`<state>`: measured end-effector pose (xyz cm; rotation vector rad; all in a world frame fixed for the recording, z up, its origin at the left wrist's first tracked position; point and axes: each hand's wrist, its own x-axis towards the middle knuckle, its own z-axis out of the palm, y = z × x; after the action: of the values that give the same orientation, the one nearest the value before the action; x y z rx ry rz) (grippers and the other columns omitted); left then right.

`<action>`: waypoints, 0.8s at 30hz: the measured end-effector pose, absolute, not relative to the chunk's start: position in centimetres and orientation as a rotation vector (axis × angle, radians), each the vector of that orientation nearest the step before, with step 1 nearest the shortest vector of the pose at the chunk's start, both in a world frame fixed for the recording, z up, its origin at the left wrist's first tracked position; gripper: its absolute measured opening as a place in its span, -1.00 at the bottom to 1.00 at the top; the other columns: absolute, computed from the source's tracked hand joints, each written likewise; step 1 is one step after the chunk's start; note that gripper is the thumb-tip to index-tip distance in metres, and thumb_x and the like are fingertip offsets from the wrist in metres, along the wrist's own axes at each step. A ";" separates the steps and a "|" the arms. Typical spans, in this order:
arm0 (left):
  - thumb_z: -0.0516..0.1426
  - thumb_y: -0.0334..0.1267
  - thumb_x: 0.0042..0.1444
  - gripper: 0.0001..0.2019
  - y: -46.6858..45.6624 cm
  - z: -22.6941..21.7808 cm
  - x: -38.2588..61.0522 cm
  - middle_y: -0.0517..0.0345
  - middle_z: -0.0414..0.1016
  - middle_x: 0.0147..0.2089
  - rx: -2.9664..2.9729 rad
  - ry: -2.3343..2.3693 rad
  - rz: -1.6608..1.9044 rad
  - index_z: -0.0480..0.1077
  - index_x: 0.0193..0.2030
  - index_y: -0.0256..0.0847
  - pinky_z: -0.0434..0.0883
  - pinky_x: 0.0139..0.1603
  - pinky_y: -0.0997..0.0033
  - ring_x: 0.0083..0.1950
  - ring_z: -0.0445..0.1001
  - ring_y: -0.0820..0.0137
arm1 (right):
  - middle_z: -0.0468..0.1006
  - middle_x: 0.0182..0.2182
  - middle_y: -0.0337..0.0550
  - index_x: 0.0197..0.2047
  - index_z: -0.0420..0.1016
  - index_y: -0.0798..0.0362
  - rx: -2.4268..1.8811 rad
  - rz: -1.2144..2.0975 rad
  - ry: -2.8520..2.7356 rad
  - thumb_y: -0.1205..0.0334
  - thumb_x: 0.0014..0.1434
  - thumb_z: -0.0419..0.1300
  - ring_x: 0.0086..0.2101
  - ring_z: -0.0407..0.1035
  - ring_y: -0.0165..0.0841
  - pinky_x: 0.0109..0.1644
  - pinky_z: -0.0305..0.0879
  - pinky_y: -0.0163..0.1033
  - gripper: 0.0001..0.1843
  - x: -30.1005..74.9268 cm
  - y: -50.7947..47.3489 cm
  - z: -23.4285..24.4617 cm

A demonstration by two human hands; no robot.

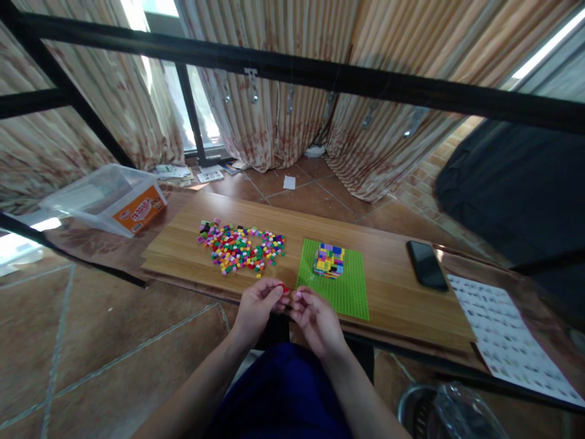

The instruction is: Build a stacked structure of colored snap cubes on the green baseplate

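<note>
My left hand (261, 305) is closed in a pinch on a small red toy brick (283, 288) at the front edge of the board. Close beside it, my right hand (317, 317) pinches a small pink toy brick (299, 294) between thumb and finger. Just beyond my right hand lies a green baseplate (351, 299), bearing a block built of many-coloured bricks (329, 261). A loose heap of small coloured bricks (242, 247) spreads over the board to the left of the baseplate.
A wooden board (388, 256) carries the bricks and a black phone (427, 265). On the left stands a clear plastic box (109, 198) with an orange label. A printed sheet (512, 335) lies at right. A black metal bar (292, 70) crosses in front of the curtains.
</note>
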<state>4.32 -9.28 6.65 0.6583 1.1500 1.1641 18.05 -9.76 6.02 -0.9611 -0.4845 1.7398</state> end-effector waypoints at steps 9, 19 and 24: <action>0.32 -0.19 -0.13 -0.76 -9.7 6.6 4.1 0.17 0.54 -0.47 0.674 1.161 1.144 0.49 -0.34 -0.28 0.41 -0.42 0.55 -0.45 0.48 0.50 | 0.40 -0.52 -0.30 -0.31 0.51 0.04 -1.088 1.749 -0.670 0.06 -0.02 0.36 -0.62 0.05 -0.56 -0.63 -0.07 -0.44 -0.73 17.2 -10.1 6.1; 0.35 -0.13 -0.18 -0.68 -9.9 6.8 3.8 0.16 0.54 -0.50 0.616 1.156 1.061 0.49 -0.33 -0.30 0.36 -0.52 0.60 -0.52 0.45 0.53 | 0.48 -0.55 -0.24 -0.37 0.60 0.06 -1.311 1.239 -1.172 0.07 0.00 0.32 -0.51 0.27 -0.43 -0.41 0.21 -0.31 -0.78 17.0 -10.3 4.3; 0.38 -0.14 -0.24 -0.65 -9.9 6.7 3.2 0.15 0.54 -0.50 0.529 1.106 0.983 0.49 -0.33 -0.30 0.39 -0.51 0.59 -0.52 0.48 0.51 | 0.51 -0.52 -0.22 -0.39 0.60 0.06 -1.275 1.198 -1.237 0.10 0.02 0.31 -0.49 0.30 -0.42 -0.39 0.23 -0.30 -0.81 16.9 -10.6 4.1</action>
<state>3.17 -9.88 6.68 0.5289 1.1063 0.9831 16.89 -10.61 4.10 -1.2749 -1.2370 1.1982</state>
